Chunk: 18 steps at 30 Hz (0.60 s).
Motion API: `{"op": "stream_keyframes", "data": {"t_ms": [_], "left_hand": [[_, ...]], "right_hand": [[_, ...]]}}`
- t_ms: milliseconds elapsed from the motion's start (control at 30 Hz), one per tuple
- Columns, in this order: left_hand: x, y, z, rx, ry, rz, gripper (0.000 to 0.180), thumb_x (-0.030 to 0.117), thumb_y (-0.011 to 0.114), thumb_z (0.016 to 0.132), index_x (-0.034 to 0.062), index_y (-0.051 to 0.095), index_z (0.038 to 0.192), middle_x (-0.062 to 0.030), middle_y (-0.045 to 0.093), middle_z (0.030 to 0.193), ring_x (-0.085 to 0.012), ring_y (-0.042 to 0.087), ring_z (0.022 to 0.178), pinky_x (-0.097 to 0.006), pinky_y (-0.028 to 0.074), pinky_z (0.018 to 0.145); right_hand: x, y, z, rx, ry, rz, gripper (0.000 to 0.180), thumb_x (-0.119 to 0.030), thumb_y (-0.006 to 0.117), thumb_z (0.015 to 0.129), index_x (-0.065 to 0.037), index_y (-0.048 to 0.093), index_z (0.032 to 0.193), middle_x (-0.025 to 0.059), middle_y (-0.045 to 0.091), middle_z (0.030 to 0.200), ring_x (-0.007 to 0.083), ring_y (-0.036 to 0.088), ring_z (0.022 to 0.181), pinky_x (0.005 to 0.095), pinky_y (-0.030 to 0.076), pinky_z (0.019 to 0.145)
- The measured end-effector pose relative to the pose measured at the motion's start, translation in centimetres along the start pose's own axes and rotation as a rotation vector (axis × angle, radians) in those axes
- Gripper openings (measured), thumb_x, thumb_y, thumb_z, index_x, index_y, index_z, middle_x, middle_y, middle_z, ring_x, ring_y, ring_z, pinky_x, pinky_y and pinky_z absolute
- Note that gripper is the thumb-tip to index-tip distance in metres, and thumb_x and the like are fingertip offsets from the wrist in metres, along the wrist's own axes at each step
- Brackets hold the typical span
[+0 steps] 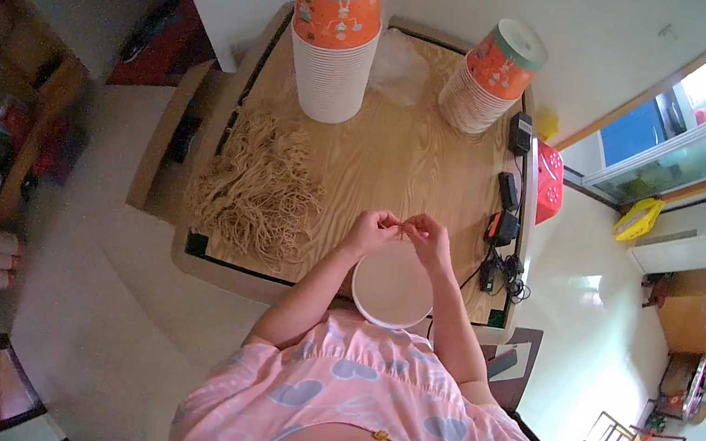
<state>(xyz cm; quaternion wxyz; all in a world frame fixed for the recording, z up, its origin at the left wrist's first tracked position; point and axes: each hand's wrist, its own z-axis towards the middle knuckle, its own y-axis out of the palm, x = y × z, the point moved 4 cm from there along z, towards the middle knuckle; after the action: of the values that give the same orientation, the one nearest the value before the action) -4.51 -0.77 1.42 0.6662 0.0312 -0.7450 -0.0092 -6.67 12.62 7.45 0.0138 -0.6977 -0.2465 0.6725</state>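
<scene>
My left hand point(377, 228) and my right hand point(428, 237) meet over the far rim of a white paper bucket point(394, 286) at the table's near edge. Both hands are closed in a pinch, fingertips close together. Between them shows a short bit of brown cord point(404, 231), too small to make out in detail. The bucket's round white face is turned up toward me, between my forearms. To the left of my hands lies a loose, tangled heap of tan cords point(260, 185) on the wooden table point(383, 155).
At the back stand a tall stack of paper buckets point(336, 38), white with orange and green, and a shorter stack point(495, 75). Clear plastic wrap point(399, 66) lies between them. Black power adapters point(503, 228) with cables line the right edge. A red plastic stool point(548, 184) stands beyond.
</scene>
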Motion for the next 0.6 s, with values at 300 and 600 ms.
{"op": "stream_keyframes", "data": {"t_ms": [300,600], "left_hand": [[0.4,-0.4,-0.2,0.01,-0.026,0.025,0.006,0.008,0.058,0.077,0.0027,0.061,0.08,-0.0019,0.06,0.074,-0.009,0.054,0.069,-0.025,0.044,0.064],[-0.4,-0.8,-0.2,0.044,0.001,-0.041,0.007,0.009,0.059,0.078,0.0024,0.061,0.079,-0.0023,0.06,0.075,-0.0099,0.054,0.07,-0.025,0.044,0.066]], "right_hand": [[0.4,0.9,-0.5,-0.144,0.044,0.193,0.023,0.002,0.063,0.073,-0.003,0.05,0.091,0.0061,0.06,0.079,0.0121,0.058,0.075,0.0226,0.047,0.065],[0.9,0.7,-0.4,-0.045,-0.013,-0.066,0.013,-0.006,0.065,0.074,-0.002,0.057,0.083,0.0047,0.062,0.076,0.0111,0.056,0.07,0.026,0.045,0.064]]}}
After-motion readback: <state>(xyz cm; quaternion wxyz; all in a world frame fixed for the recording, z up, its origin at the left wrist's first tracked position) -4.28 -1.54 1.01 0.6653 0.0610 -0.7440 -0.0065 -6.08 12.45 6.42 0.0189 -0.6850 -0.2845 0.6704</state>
